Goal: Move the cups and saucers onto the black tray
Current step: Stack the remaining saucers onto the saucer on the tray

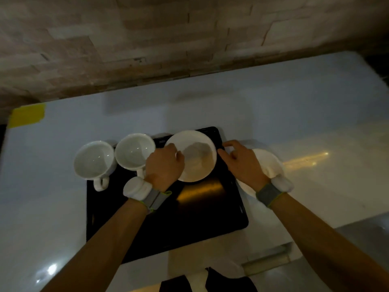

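A black tray lies on the white counter in front of me. Two white cups stand at its far left: the left cup overhangs the tray's left edge, the right cup stands beside it. A white saucer sits on the tray's far right part. My left hand grips the saucer's left rim. My right hand hovers over the tray's right edge with fingers spread, just right of that saucer. A second white saucer lies on the counter right of the tray, partly hidden under my right wrist.
The white counter runs back to a stone-tile wall. A yellow tape patch marks the far left corner. The counter's near right edge drops to a grey step.
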`<state>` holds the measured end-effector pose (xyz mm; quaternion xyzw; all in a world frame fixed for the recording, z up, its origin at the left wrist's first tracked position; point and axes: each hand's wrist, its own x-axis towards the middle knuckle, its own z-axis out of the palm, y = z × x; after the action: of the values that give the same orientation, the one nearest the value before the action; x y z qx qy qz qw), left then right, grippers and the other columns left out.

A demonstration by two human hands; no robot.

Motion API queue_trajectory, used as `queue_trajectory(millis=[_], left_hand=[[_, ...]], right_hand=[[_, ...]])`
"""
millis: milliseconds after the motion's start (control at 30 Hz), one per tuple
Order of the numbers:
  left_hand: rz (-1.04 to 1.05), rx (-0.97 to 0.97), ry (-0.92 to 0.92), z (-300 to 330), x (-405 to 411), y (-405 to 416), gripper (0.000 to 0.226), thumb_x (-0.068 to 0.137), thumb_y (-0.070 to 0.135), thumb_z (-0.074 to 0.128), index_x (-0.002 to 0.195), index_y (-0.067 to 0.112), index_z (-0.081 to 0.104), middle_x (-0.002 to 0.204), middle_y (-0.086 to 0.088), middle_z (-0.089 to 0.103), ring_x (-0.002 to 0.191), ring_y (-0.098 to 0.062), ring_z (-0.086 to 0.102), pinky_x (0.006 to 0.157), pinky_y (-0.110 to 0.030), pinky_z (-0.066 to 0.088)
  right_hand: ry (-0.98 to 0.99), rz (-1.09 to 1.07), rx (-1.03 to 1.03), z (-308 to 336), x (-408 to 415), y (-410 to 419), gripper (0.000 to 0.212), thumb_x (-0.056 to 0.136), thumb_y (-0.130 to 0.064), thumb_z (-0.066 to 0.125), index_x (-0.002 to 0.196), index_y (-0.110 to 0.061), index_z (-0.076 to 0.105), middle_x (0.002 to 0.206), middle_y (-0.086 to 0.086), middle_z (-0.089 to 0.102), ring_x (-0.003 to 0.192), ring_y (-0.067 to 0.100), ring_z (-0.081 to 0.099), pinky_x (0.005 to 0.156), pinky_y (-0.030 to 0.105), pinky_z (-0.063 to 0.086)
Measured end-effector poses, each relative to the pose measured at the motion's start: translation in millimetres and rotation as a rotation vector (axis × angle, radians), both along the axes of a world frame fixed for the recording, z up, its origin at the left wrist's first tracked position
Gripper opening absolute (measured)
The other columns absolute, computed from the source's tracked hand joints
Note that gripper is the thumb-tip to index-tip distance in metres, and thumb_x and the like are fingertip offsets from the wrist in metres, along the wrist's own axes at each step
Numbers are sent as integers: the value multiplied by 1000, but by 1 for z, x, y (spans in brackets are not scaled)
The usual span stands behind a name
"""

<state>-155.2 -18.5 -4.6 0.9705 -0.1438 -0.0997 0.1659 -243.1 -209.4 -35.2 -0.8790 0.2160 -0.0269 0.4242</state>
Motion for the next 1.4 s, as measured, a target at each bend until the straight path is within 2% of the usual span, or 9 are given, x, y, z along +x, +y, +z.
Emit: queue_trajectory(millis=[67,167,300,433,533,600,833,1100,1400], left_hand=[[-61,-58,29,2,1,-14,32,95,30,44,101,6,65,97,-17,72,90,-34,65,75,-37,50],[-139,-63,48,4,-1,-41,34,96,28,43,92,2,65,92,-16,70,79,-28,61,66,-32,40],[-200,-85,106,4,-8,-78,37,96,30,45,79,0,60,81,-18,65,79,-34,60,65,-34,33],[-310,-114,185,7,-17,-110,43,95,26,46,55,15,34,56,-4,43,62,-27,51,58,-35,34],[-354,-159,221,6,-23,-129,31,94,27,47,70,9,51,72,-13,62,72,-30,61,68,-42,51],[-367,-168,238,2,-27,-138,25,93,29,48,89,7,59,87,-14,69,82,-30,64,77,-44,54],[-457,-48,259,-18,-30,-159,36,93,29,48,122,8,48,110,-18,62,97,-36,61,82,-44,52],[-511,67,262,-31,-36,-156,25,95,25,46,112,6,47,100,-18,66,75,-30,57,64,-36,44],[-434,-110,259,-24,-37,-154,21,94,20,43,111,8,46,87,-18,63,76,-34,60,64,-38,46]], right_hand=[[-18,-18,-16,4,-15,-14,25,95,-37,56,112,-18,59,51,4,54,52,19,58,58,33,48],[-16,-61,-60,7,-36,-36,20,95,-35,56,107,-20,61,56,14,61,56,27,62,66,46,52],[21,-155,-104,9,-62,-62,26,94,-38,58,110,-17,62,60,9,65,57,22,63,67,40,56],[42,-207,-75,6,-90,-84,32,94,-38,57,116,-16,58,58,8,62,53,21,60,61,35,56],[117,-281,-72,1,-105,-95,35,95,-40,55,122,-18,53,59,2,60,55,16,59,61,25,52],[142,-324,-71,-2,-114,-99,38,94,-41,54,126,-19,51,61,4,62,58,18,61,64,26,53],[199,-373,-11,-16,-130,-101,53,92,-48,55,133,-17,44,71,3,67,61,15,64,68,30,57],[299,-380,263,-18,-127,-87,34,93,-44,57,113,-18,50,70,-1,68,51,11,63,45,15,50],[213,-431,269,-15,-115,-85,25,98,-33,53,112,-14,45,70,0,66,47,11,60,35,13,42]])
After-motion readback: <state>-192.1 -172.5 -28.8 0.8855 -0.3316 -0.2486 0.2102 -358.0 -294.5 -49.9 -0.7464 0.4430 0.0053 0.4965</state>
